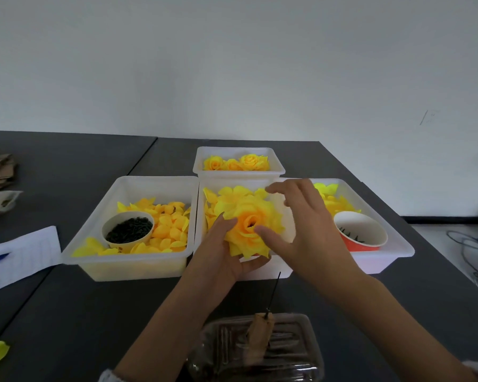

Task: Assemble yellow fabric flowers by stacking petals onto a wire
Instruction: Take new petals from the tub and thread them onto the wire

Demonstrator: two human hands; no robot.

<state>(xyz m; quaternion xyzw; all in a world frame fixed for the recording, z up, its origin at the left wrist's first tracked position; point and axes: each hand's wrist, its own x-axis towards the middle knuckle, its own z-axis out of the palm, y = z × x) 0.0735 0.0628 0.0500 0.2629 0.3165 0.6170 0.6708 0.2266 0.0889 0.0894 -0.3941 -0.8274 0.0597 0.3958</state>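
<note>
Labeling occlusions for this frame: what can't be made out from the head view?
- Underside of the yellow fabric flower: hidden by its petals and the left hand.
- Right hand: whether its fingers touch the petals is unclear.
- Dark bits in the orange paper cup: too small to tell.
- Clear plastic container: contents blurred.
- Paper with blue pen: cut off by left edge.

Dim, soft, even light over everything, cool and a bit grey. No strong shadows on the dark table (pixel 66 312), only faint ones under the white trays (pixel 127 267). Bright, almost glowing yellow on the flower (pixel 249 224), with its folds washed out. A little shine on the clear plastic box (pixel 301 351) near the bottom. Slightly fuzzy all over, most at the right hand (pixel 304 224). Table edges bent and stretched toward the corners.
</note>
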